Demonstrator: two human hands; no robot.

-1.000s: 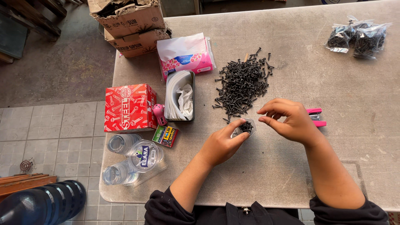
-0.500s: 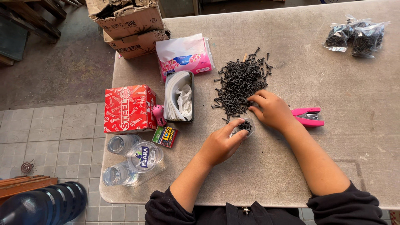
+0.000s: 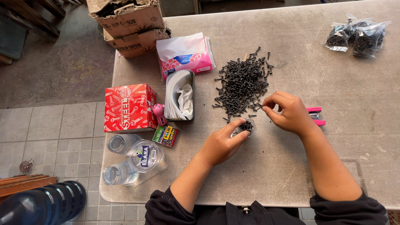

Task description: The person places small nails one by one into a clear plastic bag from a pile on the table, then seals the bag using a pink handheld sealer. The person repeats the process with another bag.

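A heap of black screws (image 3: pixel 243 83) lies mid-table. Just below it my left hand (image 3: pixel 223 143) holds a small clear plastic bag (image 3: pixel 246 126) partly filled with black screws, thumb and fingers pinching its mouth. My right hand (image 3: pixel 287 112) hovers beside the bag at the heap's lower right edge, fingertips pinched together; whether a screw is between them is too small to tell. A pink stapler (image 3: pixel 316 116) lies partly hidden behind my right hand.
At the left stand a red box (image 3: pixel 125 107), a tray of white bags (image 3: pixel 180 95), a pink tissue pack (image 3: pixel 185 54), clear cups (image 3: pixel 137 156) and a small staple box (image 3: pixel 166 136). Filled screw bags (image 3: pixel 358 35) lie far right. Cardboard boxes (image 3: pixel 131 23) sit at the back left.
My right hand went from near the stapler to the screw heap, then drew back toward the bag with pinched fingers. My left hand kept hold of the bag.
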